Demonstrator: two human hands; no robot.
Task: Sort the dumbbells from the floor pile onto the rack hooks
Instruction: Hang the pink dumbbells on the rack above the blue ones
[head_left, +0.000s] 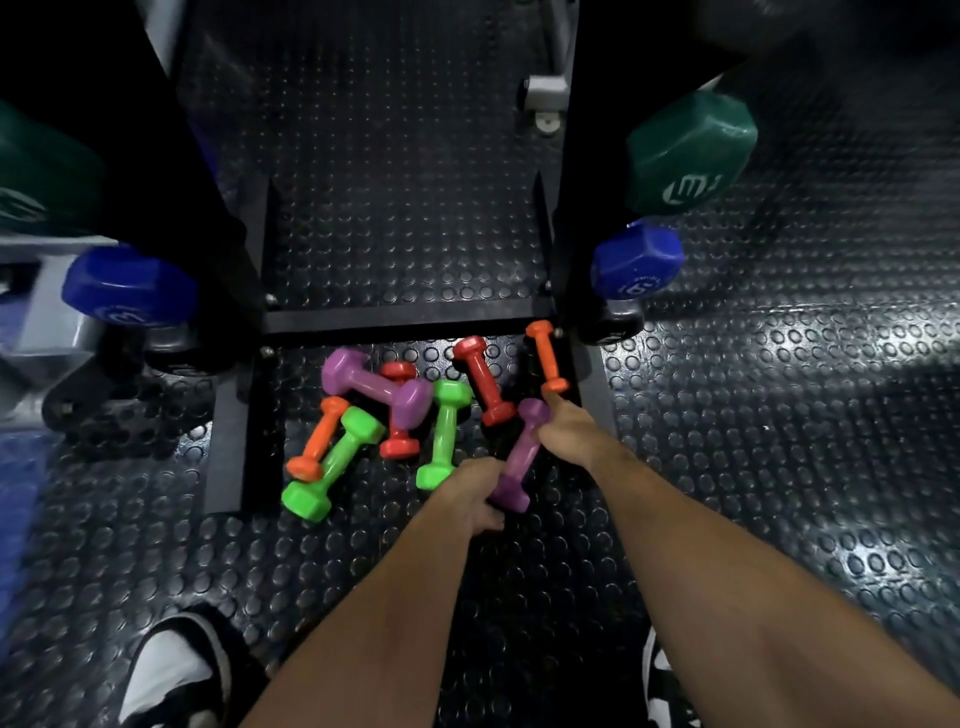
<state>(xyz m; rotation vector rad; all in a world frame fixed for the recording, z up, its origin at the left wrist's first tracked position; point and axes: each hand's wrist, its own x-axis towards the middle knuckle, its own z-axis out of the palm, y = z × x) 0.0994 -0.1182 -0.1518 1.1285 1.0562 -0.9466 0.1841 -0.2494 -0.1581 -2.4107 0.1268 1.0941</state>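
Purple dumbbell (519, 452), long axis near-to-far, leaning right

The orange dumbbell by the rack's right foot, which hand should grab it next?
Right. The right hand already has a fingertip almost at the orange dumbbell. The left hand sits nearer and lower, beside the low end of the purple dumbbell, so it would probably need to cross over.

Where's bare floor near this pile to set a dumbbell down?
Bare floor lies right of the rack's base bar, and between the pile and the shoe. Crowded: inside the rack's base, around the upper purple dumbbell and both hands.
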